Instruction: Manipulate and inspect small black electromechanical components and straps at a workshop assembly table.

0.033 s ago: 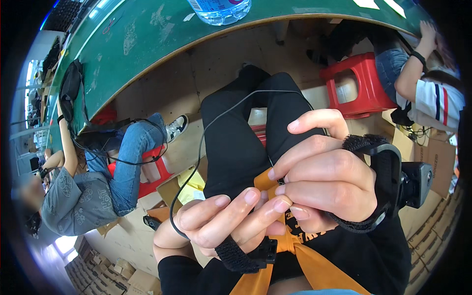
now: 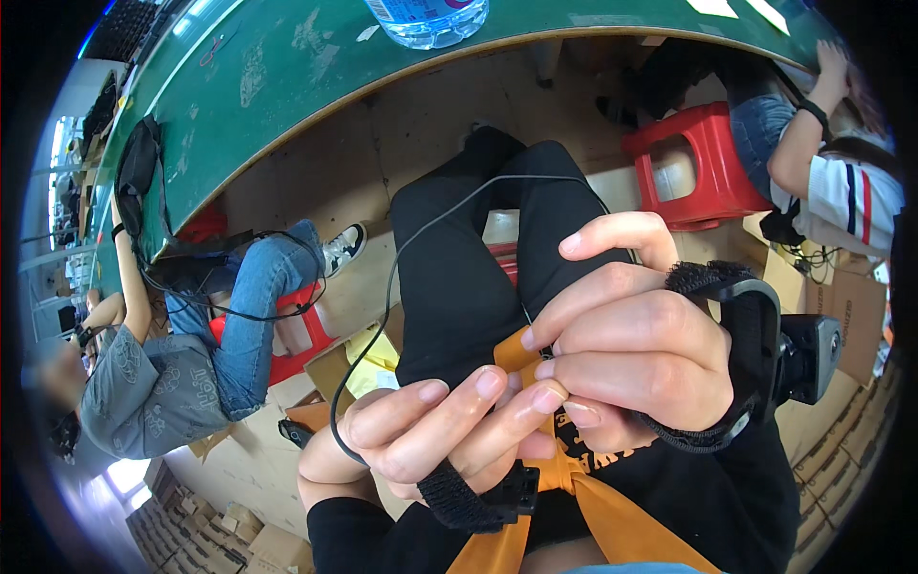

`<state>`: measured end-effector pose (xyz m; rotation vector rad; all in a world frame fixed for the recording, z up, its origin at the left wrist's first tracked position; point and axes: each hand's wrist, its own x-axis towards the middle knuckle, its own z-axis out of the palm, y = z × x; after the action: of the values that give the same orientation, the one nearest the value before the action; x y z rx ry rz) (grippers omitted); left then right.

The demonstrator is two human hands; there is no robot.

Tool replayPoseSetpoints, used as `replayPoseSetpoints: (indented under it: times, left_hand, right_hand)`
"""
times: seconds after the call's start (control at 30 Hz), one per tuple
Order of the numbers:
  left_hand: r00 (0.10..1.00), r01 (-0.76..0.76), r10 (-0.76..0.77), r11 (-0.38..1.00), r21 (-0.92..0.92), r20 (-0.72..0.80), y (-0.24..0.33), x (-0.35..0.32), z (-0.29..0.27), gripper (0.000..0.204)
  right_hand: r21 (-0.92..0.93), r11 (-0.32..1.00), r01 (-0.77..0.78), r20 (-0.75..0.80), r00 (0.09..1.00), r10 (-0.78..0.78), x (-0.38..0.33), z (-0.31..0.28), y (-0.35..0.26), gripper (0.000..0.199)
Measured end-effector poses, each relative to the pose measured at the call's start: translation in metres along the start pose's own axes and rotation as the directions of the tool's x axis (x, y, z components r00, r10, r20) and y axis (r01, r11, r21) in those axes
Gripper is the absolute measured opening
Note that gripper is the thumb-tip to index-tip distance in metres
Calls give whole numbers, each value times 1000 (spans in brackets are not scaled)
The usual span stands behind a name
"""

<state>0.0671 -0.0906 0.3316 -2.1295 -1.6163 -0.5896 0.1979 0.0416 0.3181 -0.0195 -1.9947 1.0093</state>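
Observation:
Both my hands meet in front of my chest at an orange neckerchief, knotted below them. Its upper end shows between and behind my fingertips. My right hand is closed, fingertips pinched together at this cloth, with the forefinger raised and bent. My left hand is closed too, its fingertips touching those of the right; what lies between them is mostly hidden. A thin dark line rises beside the right fingertips; I cannot tell what it is. Black straps with small mounts circle both hands, and a black cable loops over my lap.
Ahead is a green table bearing a clear water bottle. People sit on red stools at both sides. A black bag hangs at the table's left edge. Cardboard boxes stand on the floor.

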Motion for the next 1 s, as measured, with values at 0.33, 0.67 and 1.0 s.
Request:
replayPoseSetpoints:
  times: [0.33, 0.67, 1.0]
  left_hand:
    - [996, 17, -18, 1000, 2, 84, 1, -1, -6, 24]
    - [987, 22, -29, 999, 45, 157, 10, -9, -6, 37]
    - [996, -5, 16, 993, 121, -92, -1, -13, 13, 31]
  right_hand:
    - [169, 983, -74, 72, 995, 63, 4, -2, 2, 11]
    - [391, 885, -252, 250, 955, 162, -3, 2, 3, 11]
    - [339, 908, -244, 166, 966, 198, -6, 5, -1, 12]
